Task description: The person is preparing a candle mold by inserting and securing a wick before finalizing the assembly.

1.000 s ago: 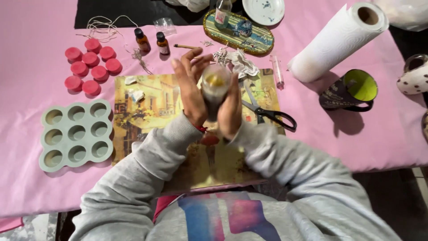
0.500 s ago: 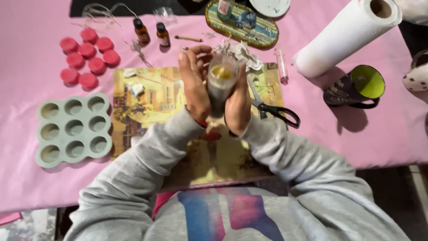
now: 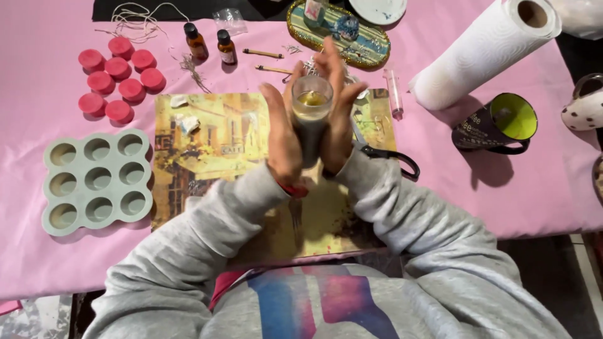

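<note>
Head view, clear glass jar [image 3: 311, 116] with yellowish wax, pressed between flat palms, left hand [image 3: 281, 143], right hand [image 3: 336, 116], fingers outstretched.

Head view, steeply down, close overhead.

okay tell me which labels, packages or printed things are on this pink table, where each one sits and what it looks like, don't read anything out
Two small brown bottles: far side, left of centre, black caps, pale labels.
Dark mug: right side, tipped over, green inside, pale lettering on its wall.
Picture placemat: centre, below the raised left hand and right hand that press a glass jar; yellow-brown street scene.
Clear plastic bag: far edge, small, crumpled.
</note>
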